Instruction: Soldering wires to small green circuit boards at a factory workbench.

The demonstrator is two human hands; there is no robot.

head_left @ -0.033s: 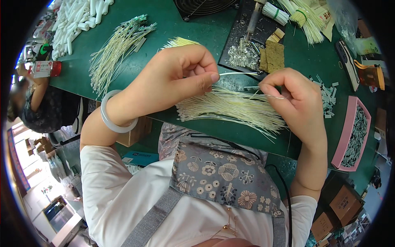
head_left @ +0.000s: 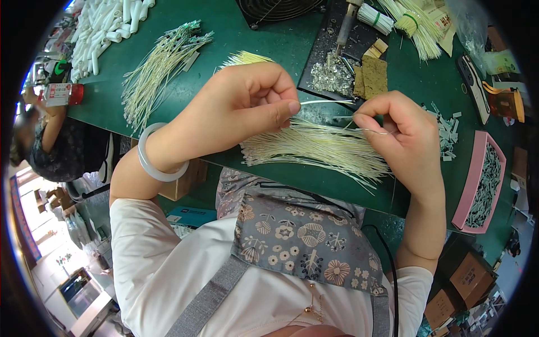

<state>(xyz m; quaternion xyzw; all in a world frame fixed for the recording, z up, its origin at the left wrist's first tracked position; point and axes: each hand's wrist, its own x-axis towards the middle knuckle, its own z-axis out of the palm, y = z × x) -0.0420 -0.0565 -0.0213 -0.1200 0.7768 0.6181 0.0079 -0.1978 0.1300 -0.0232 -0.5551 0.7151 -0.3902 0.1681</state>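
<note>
Head view shows both of my hands above the green worktop point(head_left: 236, 39). With my left grip point(head_left: 250, 100), I pinch a white wire point(head_left: 327, 101) between the thumb and the forefinger; its free part goes out toward the right, and its tip ends near my other hand. My right grip point(head_left: 403, 133) is pressed together on a thin strand point(head_left: 371, 131), which shows across the fingers, but where exactly it is pinched I cannot tell. The two hands are apart from each other.

Under and between them, a wide bundle of pale yellow wires point(head_left: 317, 147) lies on the worktop, near its front edge. Beyond my right hand there is a dark board point(head_left: 312, 64), which carries shiny metal scraps point(head_left: 331, 77), a brown pad point(head_left: 374, 77) and a tool with a long handle point(head_left: 345, 32). To the right stands a pink tray point(head_left: 469, 182), filled with small grey pieces point(head_left: 486, 188). At the far left lie a second wire bundle point(head_left: 157, 76) and a heap of white tubes point(head_left: 104, 28).
</note>
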